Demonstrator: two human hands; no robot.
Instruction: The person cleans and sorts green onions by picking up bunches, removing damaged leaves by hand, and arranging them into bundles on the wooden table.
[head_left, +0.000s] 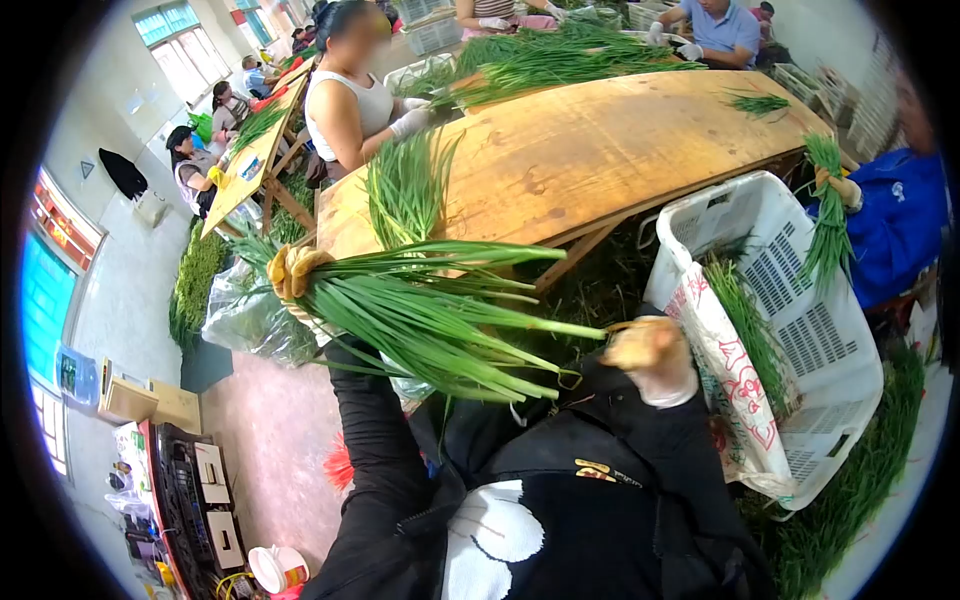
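Observation:
My left hand (pixel 296 274), in a yellowish glove, is wrapped round a bunch of long green leaves (pixel 420 310), which fan out to the right across my lap. My right hand (pixel 645 350), gloved too and blurred by motion, is at the tip of a stalk pulled out to the right; its fingers are smeared. Just beyond the held bunch, a smaller pile of green leaves (pixel 408 190) lies on the near left part of the wooden table (pixel 560 150).
At the right stands a white plastic crate (pixel 820 400) with a printed sack and green leaves inside. A co-worker in blue (pixel 900 220) holds a bunch beside it. Other people sit round the table's far side. A clear plastic bag (pixel 250 315) is at the left.

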